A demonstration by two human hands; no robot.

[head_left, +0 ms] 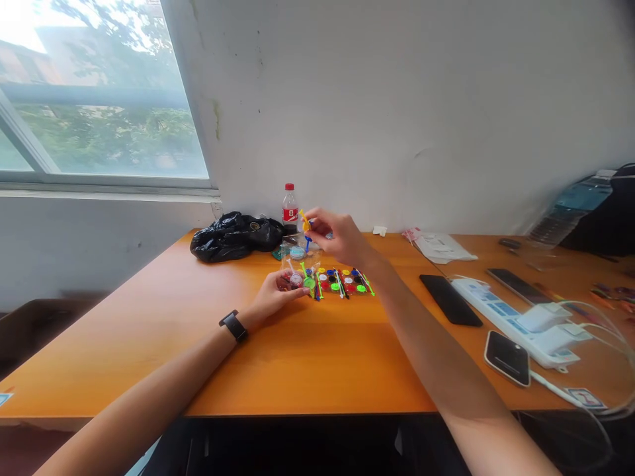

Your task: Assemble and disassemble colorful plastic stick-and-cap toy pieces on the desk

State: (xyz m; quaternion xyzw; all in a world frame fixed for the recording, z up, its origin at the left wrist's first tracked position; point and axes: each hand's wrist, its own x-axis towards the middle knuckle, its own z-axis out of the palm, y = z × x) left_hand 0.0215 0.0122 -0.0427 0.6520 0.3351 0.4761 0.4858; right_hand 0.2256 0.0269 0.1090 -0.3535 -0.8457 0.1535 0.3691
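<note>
My right hand [342,235] is raised above the table, fingertips pinched on small plastic pieces: a yellow piece [305,221] on top and a blue piece [308,240] with a thin stem below. Lower and to the left, my left hand [272,297] is closed on the near left edge of a clear plastic packet [296,280]. Round discs and thin sticks show around its fingers, including a green disc [309,282]. To its right lie more packets with colourful discs and sticks [348,280]. My fingers partly hide what they grip.
Behind the packets are a black plastic bag [235,237] and a red-capped bottle [290,205]. On the right lie a black phone [450,300], a white power strip [510,320] with plugs and cables, and another phone [507,357]. A white paper packet [444,247] rests near the wall.
</note>
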